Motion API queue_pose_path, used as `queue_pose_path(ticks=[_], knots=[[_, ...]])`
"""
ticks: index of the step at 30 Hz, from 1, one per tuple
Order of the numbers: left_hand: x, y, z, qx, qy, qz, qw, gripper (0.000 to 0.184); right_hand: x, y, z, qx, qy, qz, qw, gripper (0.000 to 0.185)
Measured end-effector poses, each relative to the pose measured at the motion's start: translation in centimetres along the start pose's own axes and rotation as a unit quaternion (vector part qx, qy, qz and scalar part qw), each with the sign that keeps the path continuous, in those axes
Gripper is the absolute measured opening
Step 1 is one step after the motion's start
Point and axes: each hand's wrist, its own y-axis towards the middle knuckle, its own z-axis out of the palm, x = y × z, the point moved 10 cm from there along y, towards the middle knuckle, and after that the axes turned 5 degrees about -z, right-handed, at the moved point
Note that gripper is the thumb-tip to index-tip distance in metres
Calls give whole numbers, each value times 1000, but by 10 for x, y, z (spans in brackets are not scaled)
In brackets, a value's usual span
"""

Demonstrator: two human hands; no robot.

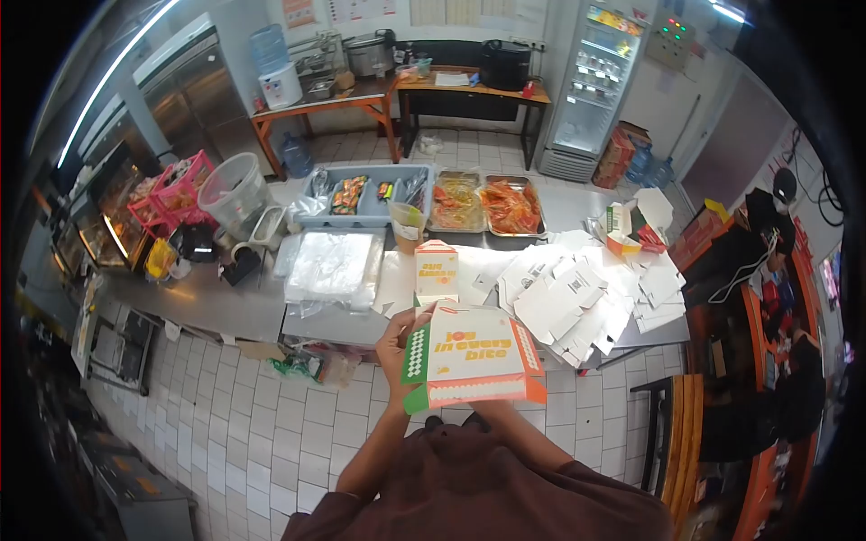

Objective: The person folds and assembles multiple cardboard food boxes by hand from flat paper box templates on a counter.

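Box [474,341]: likely light, bendable; grip side walls [416,353].
Left hand [393,346]: pinching box's left edge.
Right hand: hidden; can't tell.

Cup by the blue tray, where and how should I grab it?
I'd grip the cup just below its rim, coming over the bags from the near left: it widens upward, the tray sits behind, and the small box crowds its near right.
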Motion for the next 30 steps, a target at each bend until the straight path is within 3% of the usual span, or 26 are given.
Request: queue_pose_path(ticks=[3, 13, 14, 17, 22, 25, 28, 30], knots=[[12, 1, 0, 7, 38, -41, 998, 16, 9, 1, 1, 4, -6, -11, 1000, 42], [-24, -10, 4, 131, 191, 134, 964, 14, 21, 18, 2, 50, -2, 17, 999, 41], [-16, -10, -3, 89, 174, 80, 977, 12, 28, 17, 0, 60, 1, 23, 998, 41], [-19, -17, -2, 49, 123, 90, 987, 9, 46, 11, 5, 100, 15, 43, 994, 41], [-7, -8, -16, 130, 90, 20, 987, 4, 76, -17, -6, 149, 35, 84, 985, 41], [-32, -17, -7, 170, 206, 125, 955, 10, 79, -21, -10, 146, 36, 96, 984, 41], [-45, -25, -2, 168, 356, 125, 911, 21, 74, -14, -8, 141, 33, 101, 984, 41], [-63, -38, 13, 190, 401, 210, 871, 26, 71, -8, -7, 137, 30, 98, 985, 40]])
